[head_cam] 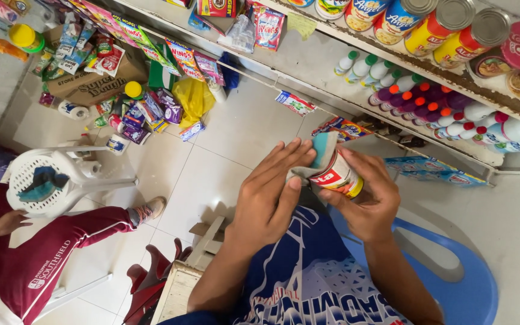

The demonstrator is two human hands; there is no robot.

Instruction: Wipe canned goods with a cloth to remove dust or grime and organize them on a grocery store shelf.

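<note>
My right hand (365,198) grips a small tin can (338,176) with a red, white and yellow label, held on its side above my lap. My left hand (272,192) presses a grey and teal cloth (320,153) against the top of the can, fingers stretched flat over it. The cloth wraps over the can's upper end and hides it. I sit on a blue plastic chair (470,283) in blue printed clothing.
Shelves (332,60) at the top right hold tins, bottles with coloured caps and snack packets. A white plastic chair (61,174) lies tipped on the tiled floor. A person in maroon trousers (43,253) sits at the left. A cardboard box (91,84) and loose packets sit at the top left.
</note>
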